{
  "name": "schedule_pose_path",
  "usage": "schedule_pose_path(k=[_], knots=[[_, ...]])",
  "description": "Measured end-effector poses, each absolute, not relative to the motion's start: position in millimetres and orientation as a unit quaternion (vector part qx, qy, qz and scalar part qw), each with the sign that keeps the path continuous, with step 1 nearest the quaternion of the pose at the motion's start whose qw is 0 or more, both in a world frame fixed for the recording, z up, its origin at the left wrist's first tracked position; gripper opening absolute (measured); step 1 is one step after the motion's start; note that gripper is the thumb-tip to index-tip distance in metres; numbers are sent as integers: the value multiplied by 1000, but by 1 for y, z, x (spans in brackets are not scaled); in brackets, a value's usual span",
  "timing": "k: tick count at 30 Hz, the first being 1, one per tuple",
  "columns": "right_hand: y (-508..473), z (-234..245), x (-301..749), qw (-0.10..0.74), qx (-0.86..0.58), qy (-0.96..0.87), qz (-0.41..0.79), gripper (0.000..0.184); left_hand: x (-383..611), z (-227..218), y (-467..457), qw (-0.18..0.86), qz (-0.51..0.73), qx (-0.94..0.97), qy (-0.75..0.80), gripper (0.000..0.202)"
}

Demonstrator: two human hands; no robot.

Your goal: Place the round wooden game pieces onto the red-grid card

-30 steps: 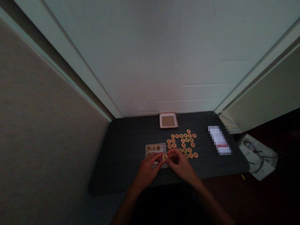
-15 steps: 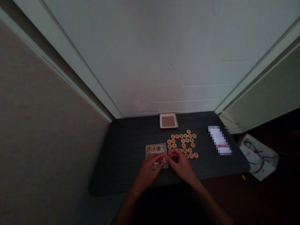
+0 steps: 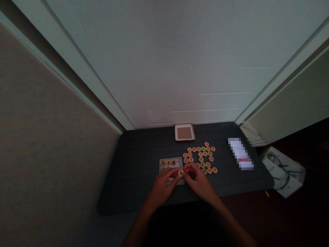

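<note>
Between my two hands is a round Chinese chess piece [image 3: 180, 173] with a black character on its face. My left hand [image 3: 162, 184] pinches its left side over the open box [image 3: 181, 181]. The fingers of my right hand [image 3: 198, 182] close on its right side. Inside the box, several black-marked pieces [image 3: 168, 163] lie in a row at the back, with another below at the left; my left hand hides part of the box. Just right of it, many loose chess pieces [image 3: 203, 165] lie spread on the table, some partly behind my right hand.
At the back of the dark table [image 3: 138, 147] lies a shallow box lid [image 3: 184, 133] against the white panel [image 3: 154, 85]. A blurred white item [image 3: 240, 154] lies on the right. Beyond the right edge stands a white box with cables [image 3: 282, 173].
The chess piece between my fingers has turned, so its black character now faces up. Both hands stay in nearly the same place.
</note>
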State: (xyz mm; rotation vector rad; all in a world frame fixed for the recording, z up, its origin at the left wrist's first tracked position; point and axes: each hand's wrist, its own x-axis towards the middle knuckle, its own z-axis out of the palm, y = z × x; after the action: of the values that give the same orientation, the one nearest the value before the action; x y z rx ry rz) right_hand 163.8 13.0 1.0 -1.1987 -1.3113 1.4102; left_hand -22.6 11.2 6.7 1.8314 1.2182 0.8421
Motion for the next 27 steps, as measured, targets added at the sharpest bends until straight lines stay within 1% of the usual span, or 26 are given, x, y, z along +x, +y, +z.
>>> schedule_pose_path(k=[16,27], knots=[[14,-4,165,414,-490,-525,559,16,-23,7,14,321,316,748,488,27],[15,-7,167,408,-501,-519,559,20,-24,9,18,261,307,773,490,29]])
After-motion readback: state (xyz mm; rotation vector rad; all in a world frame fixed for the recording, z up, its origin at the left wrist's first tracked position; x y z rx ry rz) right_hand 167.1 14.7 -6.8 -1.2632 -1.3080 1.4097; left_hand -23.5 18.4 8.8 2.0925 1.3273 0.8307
